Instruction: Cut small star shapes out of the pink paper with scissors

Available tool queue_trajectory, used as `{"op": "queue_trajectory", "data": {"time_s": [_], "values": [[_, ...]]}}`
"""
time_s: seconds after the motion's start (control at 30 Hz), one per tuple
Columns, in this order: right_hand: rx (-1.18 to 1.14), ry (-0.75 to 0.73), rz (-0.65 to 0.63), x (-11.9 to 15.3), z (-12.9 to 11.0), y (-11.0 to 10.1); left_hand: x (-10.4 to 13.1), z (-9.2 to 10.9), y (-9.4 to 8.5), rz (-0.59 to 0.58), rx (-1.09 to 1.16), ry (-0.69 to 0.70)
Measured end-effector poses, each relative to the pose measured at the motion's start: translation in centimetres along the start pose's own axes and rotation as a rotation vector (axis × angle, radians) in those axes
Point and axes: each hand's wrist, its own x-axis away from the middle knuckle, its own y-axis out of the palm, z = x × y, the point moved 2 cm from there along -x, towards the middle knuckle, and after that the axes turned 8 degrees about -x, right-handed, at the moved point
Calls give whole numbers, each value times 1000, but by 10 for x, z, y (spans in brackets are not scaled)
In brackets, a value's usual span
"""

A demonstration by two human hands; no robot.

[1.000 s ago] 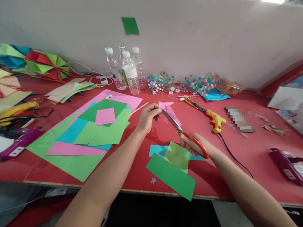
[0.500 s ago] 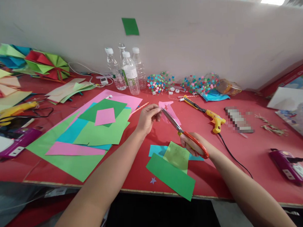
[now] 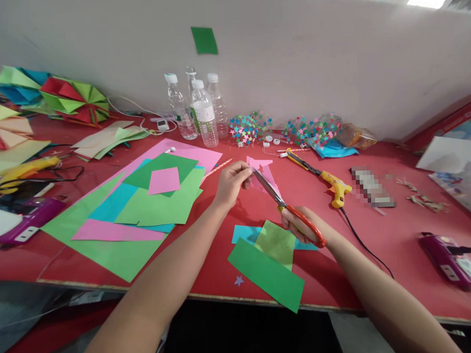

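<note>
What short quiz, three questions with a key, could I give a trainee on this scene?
1. What does the person's right hand hold?
2. True or false: the piece of paper on the wall is green.
3. Fill the gap: the clear bottles standing together near the wall number ____.

Key:
1. Scissors
2. True
3. four
</note>
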Motion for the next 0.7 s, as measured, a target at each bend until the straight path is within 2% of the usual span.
{"op": "queue_trajectory", "data": {"time_s": [0.47,0.7], "values": [[-17,-38,-19,-2,4,-1,1,1,1,-12,-36,-9],[-28,5,18,0,-2,2,1,0,2,3,-17,-30]]}}
